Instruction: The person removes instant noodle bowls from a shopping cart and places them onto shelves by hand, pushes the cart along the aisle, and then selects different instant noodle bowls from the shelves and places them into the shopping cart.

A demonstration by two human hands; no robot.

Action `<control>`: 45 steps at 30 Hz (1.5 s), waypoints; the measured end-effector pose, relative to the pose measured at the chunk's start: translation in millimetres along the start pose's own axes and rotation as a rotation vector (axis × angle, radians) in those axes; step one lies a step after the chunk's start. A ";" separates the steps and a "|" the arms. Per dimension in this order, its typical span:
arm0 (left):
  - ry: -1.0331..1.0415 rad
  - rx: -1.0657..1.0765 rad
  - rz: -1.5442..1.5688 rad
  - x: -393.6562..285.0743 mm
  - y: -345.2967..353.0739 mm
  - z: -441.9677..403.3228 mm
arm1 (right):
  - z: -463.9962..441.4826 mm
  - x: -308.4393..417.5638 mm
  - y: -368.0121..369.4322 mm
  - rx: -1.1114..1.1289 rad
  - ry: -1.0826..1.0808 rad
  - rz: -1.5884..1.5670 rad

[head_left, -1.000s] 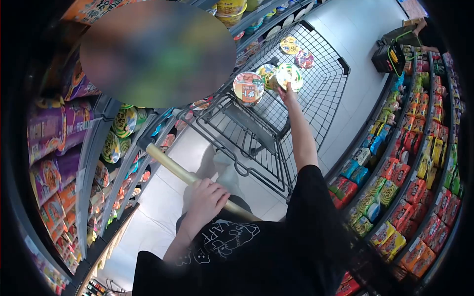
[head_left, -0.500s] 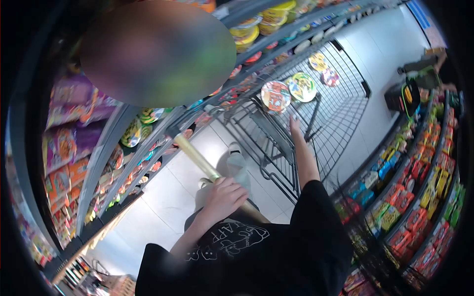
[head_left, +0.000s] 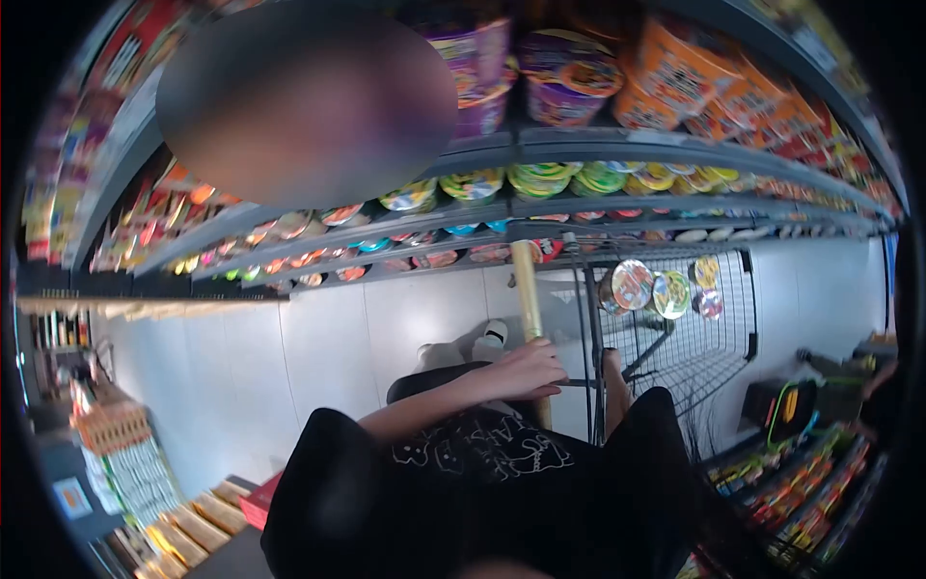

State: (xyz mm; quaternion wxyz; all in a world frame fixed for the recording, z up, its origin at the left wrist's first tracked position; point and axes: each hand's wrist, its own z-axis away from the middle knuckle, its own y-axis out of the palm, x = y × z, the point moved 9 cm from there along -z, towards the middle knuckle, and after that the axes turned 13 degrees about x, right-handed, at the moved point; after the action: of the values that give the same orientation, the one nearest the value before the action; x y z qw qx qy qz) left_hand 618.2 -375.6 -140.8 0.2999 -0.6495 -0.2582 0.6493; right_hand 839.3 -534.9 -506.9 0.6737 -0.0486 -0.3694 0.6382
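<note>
My left hand is wrapped round the pale yellow handle bar of a shopping cart. Close to the cart's near end is my right hand, seen small and edge-on, so its fingers cannot be made out. Several round instant noodle tubs lie in the wire basket beyond it. Nearest are a tub with a red and white lid and one with a green and yellow lid. A smaller yellow tub and a purplish tub sit farther along.
Shelves of noodle tubs run across the front, with purple tubs and orange tubs higher up. Another shelf of bright packets stands at lower right. A dark bin-like object is on the right. Stacked goods stand at left.
The view has swung left, showing more of the front shelves. My right hand has drawn back from beside the tubs towards my body. My left hand stays on the handle bar.
</note>
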 end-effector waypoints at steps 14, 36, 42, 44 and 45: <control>0.089 -0.119 0.256 6.2 -11.8 3.9 | 108.9 251.7 -57.7 -0.002 -0.666 -0.120; -0.224 -0.012 -0.020 -0.8 24.4 -50.6 | 161.5 259.9 -55.8 0.223 -0.787 -0.041; -0.197 0.065 -0.144 -10.6 39.5 -74.7 | 152.8 242.4 -72.8 0.261 -0.744 -0.131; -0.162 0.090 -0.169 -16.5 43.3 -84.6 | 150.2 238.0 -79.9 0.270 -0.734 -0.098; -0.149 0.116 -0.160 -18.5 46.5 -89.9 | 148.9 236.1 -84.1 0.280 -0.731 -0.102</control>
State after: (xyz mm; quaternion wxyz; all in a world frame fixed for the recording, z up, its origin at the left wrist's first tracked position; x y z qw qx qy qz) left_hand 705.0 -425.9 -163.9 0.3679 -0.5581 -0.2929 0.6836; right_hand 804.6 -399.1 -251.4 0.5287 0.2926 -0.4960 0.6236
